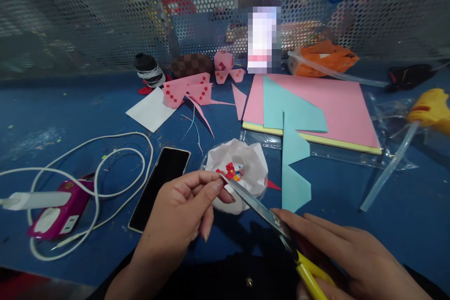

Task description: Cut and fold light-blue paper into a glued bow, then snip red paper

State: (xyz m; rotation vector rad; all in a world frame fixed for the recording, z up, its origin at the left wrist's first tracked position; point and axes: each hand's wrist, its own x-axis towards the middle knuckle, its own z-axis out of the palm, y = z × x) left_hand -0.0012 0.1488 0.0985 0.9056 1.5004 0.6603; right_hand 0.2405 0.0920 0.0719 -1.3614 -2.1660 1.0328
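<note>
My left hand [184, 211] pinches a small scrap of red paper [230, 171] between thumb and fingertips, just above a round clear dish lined with crumpled white paper [251, 159]. My right hand [348, 255] grips yellow-handled scissors [267, 218]. Their steel blades reach up and left to the red scrap at my left fingertips. A black phone [160, 186] lies face up just left of my left hand. A light blue cut paper strip [293, 164] lies right of the dish.
Pink sheets on a yellow pad [326, 108] lie at the back right, with folded pink paper pieces [188, 89] behind. A magenta charger [58, 211] with white cable sits left. A yellow glue gun [431, 110] and glue sticks lie right. A perforated metal screen [87, 9] walls the back.
</note>
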